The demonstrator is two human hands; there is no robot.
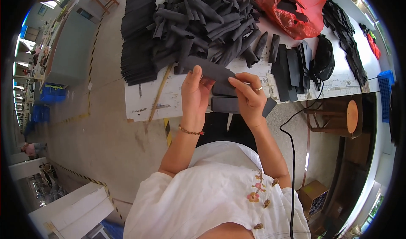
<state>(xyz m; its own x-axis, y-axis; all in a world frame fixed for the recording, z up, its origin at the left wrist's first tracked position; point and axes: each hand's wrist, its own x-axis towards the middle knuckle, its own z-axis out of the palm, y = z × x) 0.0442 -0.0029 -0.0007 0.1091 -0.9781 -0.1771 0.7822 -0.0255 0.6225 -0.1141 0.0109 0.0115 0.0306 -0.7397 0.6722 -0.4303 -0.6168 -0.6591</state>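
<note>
Between my two hands, just over the near edge of the table, is a flat strip of black fabric-like material (210,69). My left hand (196,88) grips it near its left part, thumb on top. My right hand (249,96) pinches its right end between thumb and fingers. Below the strip, more flat black pieces (225,105) lie at the table edge, partly covered by my hands. Beyond my hands rises a big heap of curled black pieces (207,21). To its left stands a long, neat stack of flat black pieces (137,35).
A white, worn table (146,101) carries a wooden stick (160,93), a red plastic bag (292,16) with black pieces inside, loose black strips (292,67) and a black corded object (324,59). Its cord hangs past my right arm. A wooden stool (352,116) stands at the right.
</note>
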